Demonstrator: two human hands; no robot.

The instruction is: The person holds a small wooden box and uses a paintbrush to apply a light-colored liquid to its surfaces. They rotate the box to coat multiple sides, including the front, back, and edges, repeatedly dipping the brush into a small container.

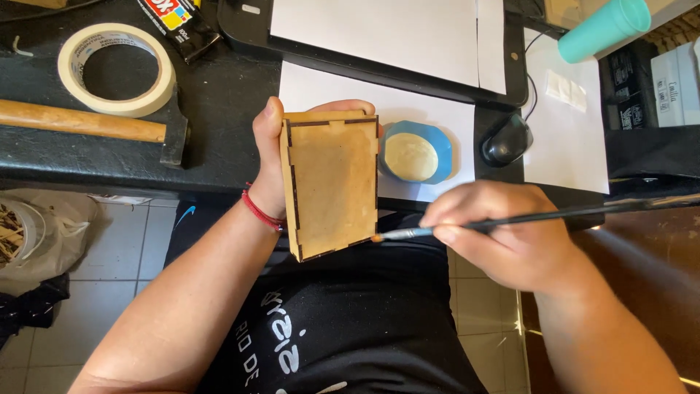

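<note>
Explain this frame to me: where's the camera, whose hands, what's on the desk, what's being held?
There is no machine here: a person works with two bare hands, and the single camera sits on that person's head, looking down over their lap and the desk edge.

The left hand grips a small flat box of light brown laser-cut wood, held up over the lap. The right hand holds a thin dark-handled paintbrush, its tip at the box's lower right corner.

On the black desk lie a roll of cream masking tape, a wooden-handled hammer, a blue dish of pale cream paint on white paper, a black computer mouse and a turquoise plastic cup.
</note>
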